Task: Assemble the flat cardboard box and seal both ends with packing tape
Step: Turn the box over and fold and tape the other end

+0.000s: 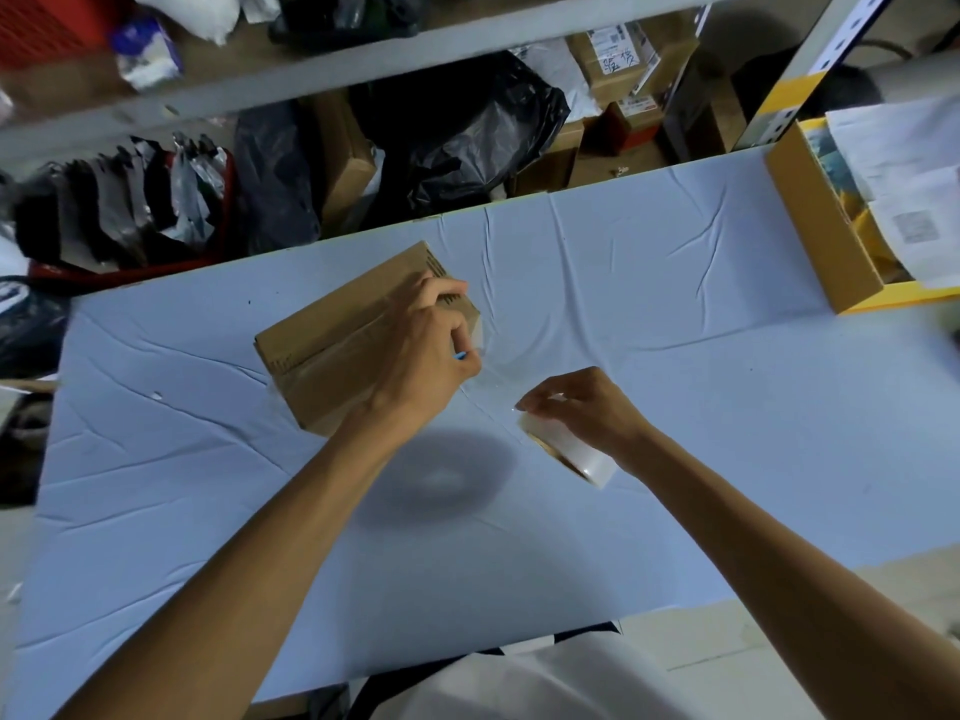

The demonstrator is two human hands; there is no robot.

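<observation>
On the blue-covered desk (675, 283) the cardboard box (332, 356) lies left of centre (clear tape glosses its top seam), the right hand (582, 407) nearby grips the tape roll (576, 454), and the left hand (431, 350), fingers curled at the box's right end, pinches a small blue tool (461, 356).

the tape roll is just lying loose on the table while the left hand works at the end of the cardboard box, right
Not quite. The tape roll is not lying loose: the right hand grips it. The rest holds: the left hand, pinching a small blue tool, works at the end of the cardboard box. The head view shows this.
</observation>
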